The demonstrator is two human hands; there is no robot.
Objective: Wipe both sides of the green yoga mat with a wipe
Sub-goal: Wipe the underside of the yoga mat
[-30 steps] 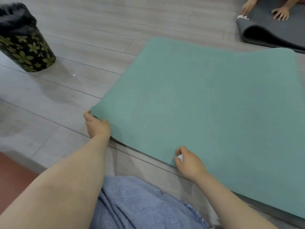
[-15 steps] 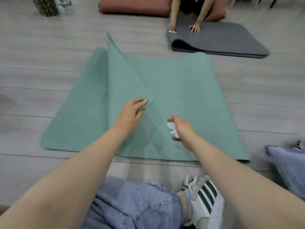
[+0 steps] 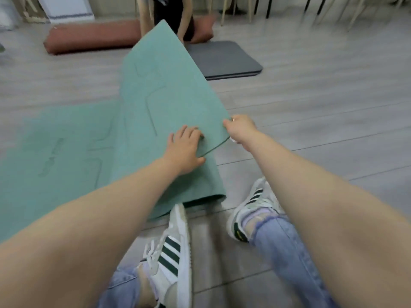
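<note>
The green yoga mat (image 3: 66,156) lies on the grey floor, and its right part (image 3: 169,92) is lifted and folded over toward the left, showing a side with embossed lines. My left hand (image 3: 185,150) holds the lifted flap near its corner, fingers on top and thumb at the edge. My right hand (image 3: 241,130) pinches the same corner's edge from the right. A sliver of the white wipe (image 3: 233,140) shows under that hand's palm; the rest of it is hidden.
A grey mat (image 3: 224,61) lies beyond, with another person's legs (image 3: 175,16) behind it and a reddish-brown bolster (image 3: 93,37) at the back left. Chair legs (image 3: 262,7) line the far side. My sneakers (image 3: 175,250) stand just in front of the green mat.
The view swung right. The flap of the green mat rose higher and came over to the left. My right hand moved from beside the mat onto its corner edge.
</note>
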